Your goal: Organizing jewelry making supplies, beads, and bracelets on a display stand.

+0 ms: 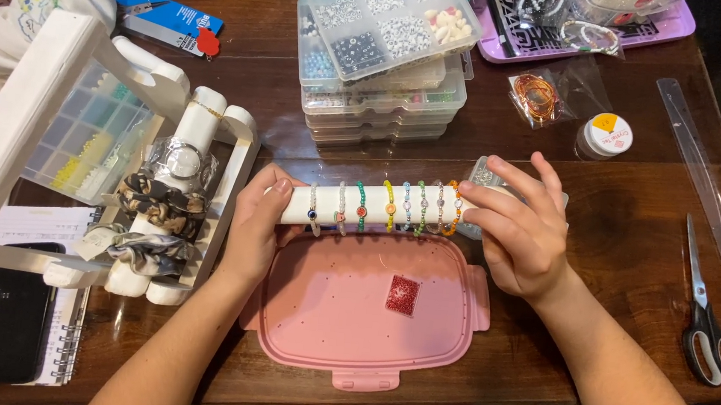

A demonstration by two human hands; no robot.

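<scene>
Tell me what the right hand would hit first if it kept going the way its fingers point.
The right hand points left along the white roll, so it would likely meet the orange bracelet first, right by its fingertips.

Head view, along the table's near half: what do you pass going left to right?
Black phone → white stand → left hand → white roll of bracelets → right hand → scissors.
</scene>
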